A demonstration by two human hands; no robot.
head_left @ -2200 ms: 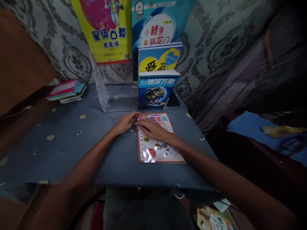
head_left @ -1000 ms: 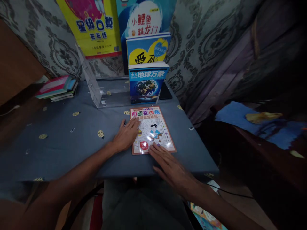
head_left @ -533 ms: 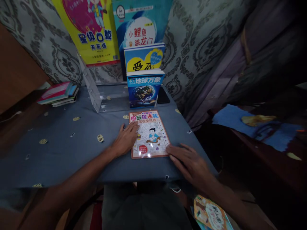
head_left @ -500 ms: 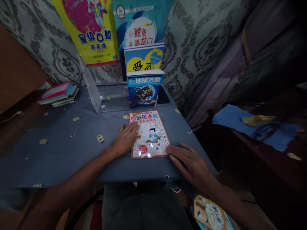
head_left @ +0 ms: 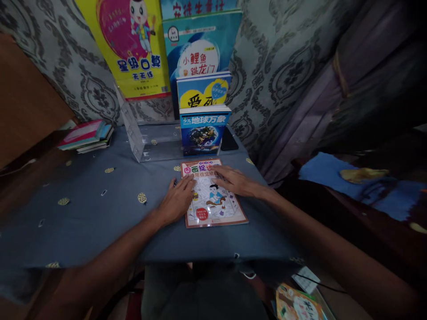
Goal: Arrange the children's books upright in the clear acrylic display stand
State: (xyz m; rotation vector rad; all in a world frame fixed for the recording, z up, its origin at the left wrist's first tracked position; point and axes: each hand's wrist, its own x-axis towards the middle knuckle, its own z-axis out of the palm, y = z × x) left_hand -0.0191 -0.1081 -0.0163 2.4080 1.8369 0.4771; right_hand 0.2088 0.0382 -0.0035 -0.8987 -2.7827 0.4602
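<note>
A thin picture book (head_left: 216, 209) with a brown border and a seated figure on its cover lies flat on the table, near the front edge. My left hand (head_left: 178, 198) rests over the book's left edge, fingers stretched out across the cover. Over the upper right part of the cover lies my right hand (head_left: 235, 180), its fingers extended and hiding some of the title. Neither hand is wrapped around anything. Just behind the book stands a blue book with a globe (head_left: 202, 135) on its front.
Behind stand a clear acrylic rack (head_left: 133, 138), a yellow workbook (head_left: 140, 58) and a teal book (head_left: 203, 49). A book stack (head_left: 88, 135) lies at the left. A dark phone (head_left: 229, 140) is beside the globe book. More books (head_left: 298, 304) lie below the table at lower right.
My right hand has moved from the book's lower right corner up to its upper right side. My left hand stays at the left edge. The view has shifted slightly.
</note>
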